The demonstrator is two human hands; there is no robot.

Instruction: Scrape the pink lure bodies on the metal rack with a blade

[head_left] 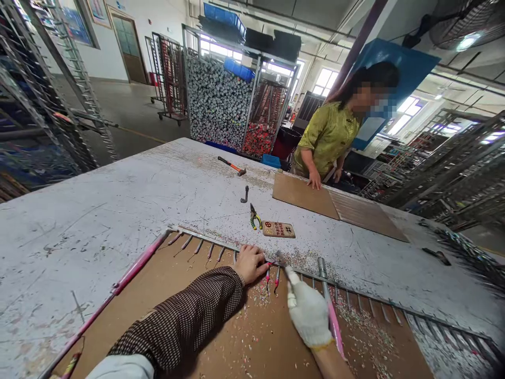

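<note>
A long metal rack [136, 268] with pink-coated side bars and a row of small hooks lies on brown board [189, 310]. My left hand [250, 264], bare with a checked sleeve, has its fingers closed over the rack's far rail. Just right of it, pink-coated hooks [277, 279] hang from the rail. My right hand [310, 308], in a white knitted glove, is closed round a short tool [281, 259] with a blurred metal head, whose kind I cannot make out. That head is at the rail beside my left hand. Coloured chips are scattered around.
Beyond the rack lie pliers [255, 217], a phone-like patterned case [279, 229], a small metal piece [245, 195] and an orange-handled hammer [232, 166]. A co-worker [329, 131] stands across the white table [130, 189], one hand on a brown sheet [303, 196].
</note>
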